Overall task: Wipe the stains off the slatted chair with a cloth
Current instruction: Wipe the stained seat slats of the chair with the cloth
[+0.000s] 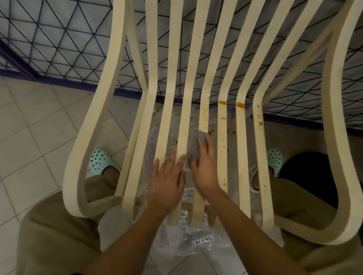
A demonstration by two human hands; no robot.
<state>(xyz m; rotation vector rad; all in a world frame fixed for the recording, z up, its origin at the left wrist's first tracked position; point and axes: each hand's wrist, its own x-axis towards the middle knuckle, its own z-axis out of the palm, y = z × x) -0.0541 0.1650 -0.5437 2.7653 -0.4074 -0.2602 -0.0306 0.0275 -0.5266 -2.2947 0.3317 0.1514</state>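
Note:
A cream slatted chair (148, 103) fills the view, seen from above its seat. Orange-brown stains (222, 102) mark the slats right of the middle, at the bend and down the seat. My right hand (204, 168) presses a grey cloth (195, 144) flat onto a middle slat, fingers straight over it. My left hand (168, 180) rests flat on the slats just left of it, fingers spread. Part of the cloth is hidden under my right hand.
Clear plastic sheeting (180, 244) with a white label lies on the tiled floor (23, 123) under the seat. My feet in mint clogs (99, 161) stand either side. A quilted panel with a dark frame (53, 38) rises behind the chair.

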